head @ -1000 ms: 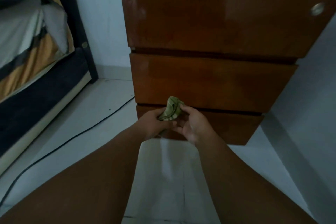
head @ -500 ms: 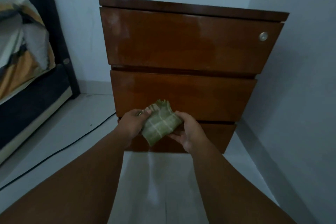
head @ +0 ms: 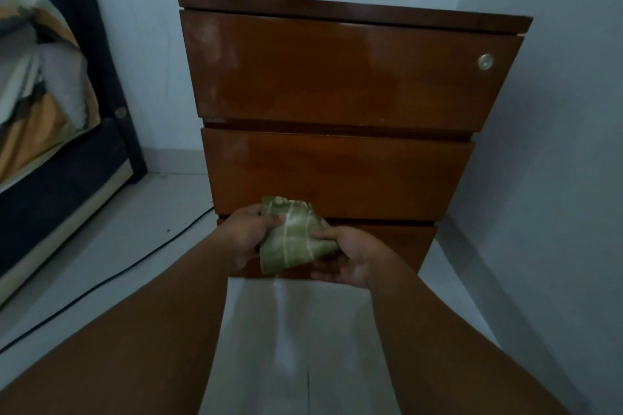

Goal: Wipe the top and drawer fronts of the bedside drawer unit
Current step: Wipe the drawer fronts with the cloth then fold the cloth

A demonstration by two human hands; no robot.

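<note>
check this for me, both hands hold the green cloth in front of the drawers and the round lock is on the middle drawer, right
Not quite. The head view shows the round lock on the top drawer, not the middle one. Both the left hand and right hand do hold the green cloth.

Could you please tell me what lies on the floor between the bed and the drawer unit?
In the head view, a black cable crosses the pale floor between bed and drawer unit.

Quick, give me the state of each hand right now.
Left hand: closed on the green cloth, gripping its left side.
Right hand: closed on the same cloth, pinching its right edge.
</note>
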